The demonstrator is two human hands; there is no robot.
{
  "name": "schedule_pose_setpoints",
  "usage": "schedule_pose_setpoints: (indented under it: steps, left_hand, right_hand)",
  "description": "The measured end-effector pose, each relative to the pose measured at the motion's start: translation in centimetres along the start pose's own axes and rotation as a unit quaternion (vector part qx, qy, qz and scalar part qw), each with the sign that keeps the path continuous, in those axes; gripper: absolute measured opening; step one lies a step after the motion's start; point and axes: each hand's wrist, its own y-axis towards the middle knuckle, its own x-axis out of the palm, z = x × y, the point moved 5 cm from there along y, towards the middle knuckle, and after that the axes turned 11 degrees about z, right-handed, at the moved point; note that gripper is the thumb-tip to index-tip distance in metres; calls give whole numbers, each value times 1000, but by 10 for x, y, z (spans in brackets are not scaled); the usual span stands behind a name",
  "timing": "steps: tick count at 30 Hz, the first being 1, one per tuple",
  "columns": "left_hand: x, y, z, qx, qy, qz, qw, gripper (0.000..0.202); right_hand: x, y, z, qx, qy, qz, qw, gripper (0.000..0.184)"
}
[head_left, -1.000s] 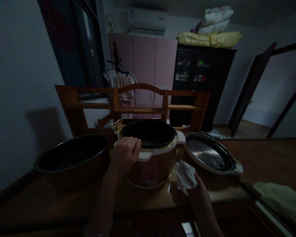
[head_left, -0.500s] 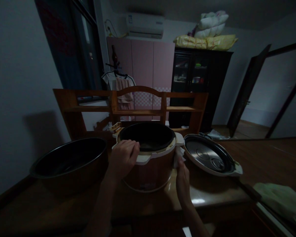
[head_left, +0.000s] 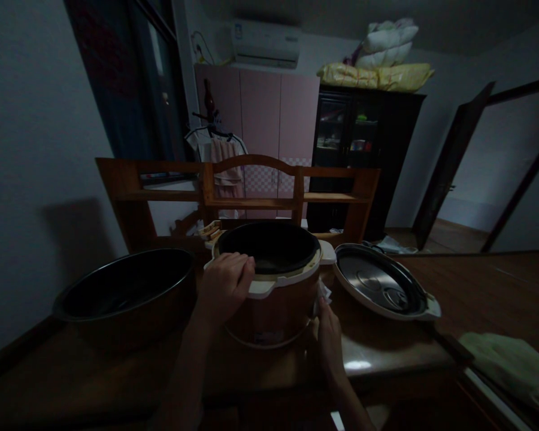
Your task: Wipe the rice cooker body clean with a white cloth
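Note:
In the middle of the table stands an electric cooker (head_left: 269,314) with a brown body, a pale rim and a dark open interior. My left hand (head_left: 227,284) is closed over the front left of its rim, by the white handle. Against the cooker's right side, my right hand (head_left: 330,332) holds a crumpled white tissue (head_left: 324,292) in its fingers. To the left is a wide dark inner pot (head_left: 130,323). On the right lies the cooker's round lid (head_left: 377,281), its metal underside facing up.
A wooden rack (head_left: 251,203) rises along the table's back edge. The glossy table top (head_left: 363,353) runs beneath the cookware. Pale green cloth (head_left: 507,362) lies low at the right, beyond the table. Farther back stand pink and black cabinets.
My right hand and the tissue have moved a little down and to the left along the cooker's side. My left hand stays on the rim.

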Motion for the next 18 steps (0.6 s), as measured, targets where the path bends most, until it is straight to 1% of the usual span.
schedule_pose_setpoints:
  steps: [2,4,6,8,10,15,18]
  left_hand:
    - [1,0,0,2,-2,2,1000,38]
    - [1,0,0,4,-5,3,1000,38]
    - [1,0,0,4,-5,3,1000,38]
    - [1,1,0,3,-2,2,1000,38]
    - [1,1,1,5,-1,1,1000,39]
    - [1,-1,0,7,1,6,1000,37]
    - [1,-1,0,12,1,13,1000,37]
  right_hand:
    - [8,1,-10,-16,19,-38,999,59]
    - [18,0,-24,-66,36,-70,995,62]
    - [26,-3,-34,-114,40,-87,989,63]
    - [31,-6,-37,-139,35,-86,986,64]
    - [31,-8,-34,-143,37,-87,985,62]
    - [29,-12,-21,-104,29,-92,990,63]
    - [31,-15,-25,-130,24,-92,987,65]
